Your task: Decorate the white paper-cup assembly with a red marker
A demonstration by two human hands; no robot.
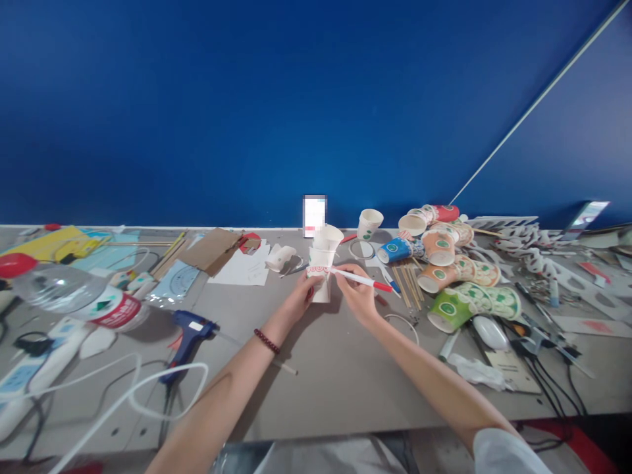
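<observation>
Near the middle of the table, my left hand [301,296] is closed round white paper cups [323,257] stuck together in an upright piece. Red scalloped lines run across its middle, and the wide mouth of one cup faces up. In my right hand [356,293] is a white marker with a red end [368,280], held like a pen. Its tip points left at the red pattern; whether it touches the paper is too small to tell. Behind the cups stands a phone [315,214] with a lit, blurred screen. A single white paper cup [370,224] stands to the right.
Joined, coloured paper cups [449,309] lie at the right, beside wooden sticks [409,286] and a computer mouse [490,332]. Leftward are a blue glue gun [187,339], a plastic bottle [74,293], a power strip [44,368], cardboard [220,250] and white paper [241,266]. A blue wall [296,99] rises behind.
</observation>
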